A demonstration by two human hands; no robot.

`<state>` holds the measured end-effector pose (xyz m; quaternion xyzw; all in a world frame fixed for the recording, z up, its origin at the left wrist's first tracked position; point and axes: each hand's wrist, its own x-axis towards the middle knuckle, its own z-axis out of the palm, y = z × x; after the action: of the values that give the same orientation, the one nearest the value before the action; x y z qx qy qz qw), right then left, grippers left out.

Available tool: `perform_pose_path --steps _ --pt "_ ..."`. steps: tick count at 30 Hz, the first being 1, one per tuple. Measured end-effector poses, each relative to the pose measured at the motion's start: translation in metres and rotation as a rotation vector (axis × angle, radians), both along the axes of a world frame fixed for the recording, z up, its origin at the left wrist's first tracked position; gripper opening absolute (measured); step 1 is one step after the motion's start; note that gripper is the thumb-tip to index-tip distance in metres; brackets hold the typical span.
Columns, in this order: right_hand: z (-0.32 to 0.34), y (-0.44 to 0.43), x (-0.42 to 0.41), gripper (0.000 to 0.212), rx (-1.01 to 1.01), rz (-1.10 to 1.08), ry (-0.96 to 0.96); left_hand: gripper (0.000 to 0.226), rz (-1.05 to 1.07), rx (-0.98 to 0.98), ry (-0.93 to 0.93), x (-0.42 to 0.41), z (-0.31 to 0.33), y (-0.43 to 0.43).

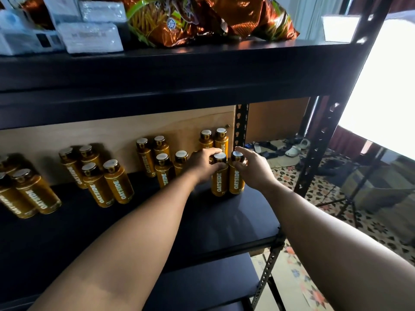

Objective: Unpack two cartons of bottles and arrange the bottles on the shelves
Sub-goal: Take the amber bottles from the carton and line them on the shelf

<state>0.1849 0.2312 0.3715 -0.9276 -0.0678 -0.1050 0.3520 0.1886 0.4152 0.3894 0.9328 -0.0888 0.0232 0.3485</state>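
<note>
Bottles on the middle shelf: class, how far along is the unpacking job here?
Done: three groups of bottles stand on the black shelf, plus two back bottles at the right. In hand: the left hand grips one front bottle, the right hand its neighbour. Left: cannot tell; no cartons are in view.

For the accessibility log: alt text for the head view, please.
Both hands reach to the right end of a black shelf, the left hand gripping one upright OATSIDE bottle and the right hand the bottle beside it. More bottles stand in clusters to the left; snack bags lie above.
</note>
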Motion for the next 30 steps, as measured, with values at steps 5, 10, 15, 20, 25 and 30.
perform_pose_path --steps 5,10,15,20,25,30 --pt "-0.005 0.0 -0.006 0.057 0.076 -0.02 -0.011 0.058 0.014 -0.009 -0.016 0.001 -0.002 0.0" --pt "-0.007 0.001 -0.006 0.053 0.096 -0.033 -0.029 0.058 0.004 -0.048 -0.008 0.005 -0.004 -0.001" --pt "-0.007 0.001 -0.002 0.054 0.114 -0.043 -0.022 0.059 0.007 -0.039 -0.022 0.008 -0.007 -0.004" --pt "-0.008 0.001 0.003 0.052 0.242 -0.061 -0.001 0.059 0.012 -0.048 -0.022 0.013 -0.009 -0.003" --pt "-0.017 0.001 0.003 0.053 0.36 -0.079 -0.014 0.059 0.01 -0.055 -0.026 0.017 -0.012 -0.005" --pt "-0.021 0.001 0.007 0.042 0.389 -0.099 -0.018 0.059 -0.017 -0.094 -0.021 0.02 -0.011 -0.009"
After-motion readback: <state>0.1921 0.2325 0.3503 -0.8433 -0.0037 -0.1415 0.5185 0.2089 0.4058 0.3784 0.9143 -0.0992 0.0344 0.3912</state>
